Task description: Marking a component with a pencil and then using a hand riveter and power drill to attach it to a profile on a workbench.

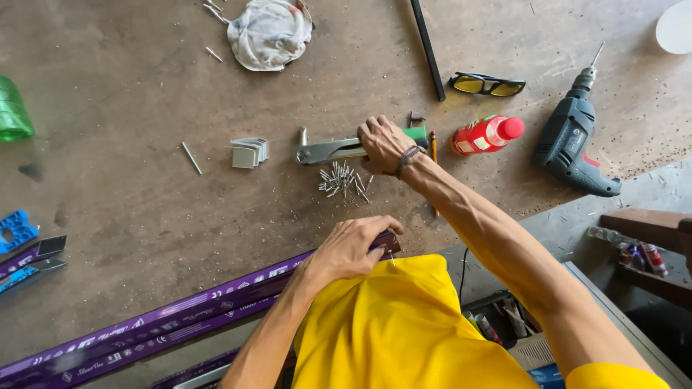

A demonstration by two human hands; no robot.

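My right hand (383, 142) reaches out over the concrete floor and grips the handle of a hand riveter (328, 150), a silver tool with a green grip. Just below it lies a small pile of rivets (343, 180). My left hand (353, 247) rests on the end of a long purple-wrapped metal profile (151, 328), pressing it down near my yellow-clad knee (404, 324). An orange pencil (433, 144) lies beside the riveter's handle.
A dark electric drill (573, 140), a red bottle (486, 135) and yellow safety glasses (487, 84) lie to the right. Small metal brackets (249, 152), a rag (269, 32), a black bar (429, 47), a green bottle (12, 112) and blue tools (16, 230) surround.
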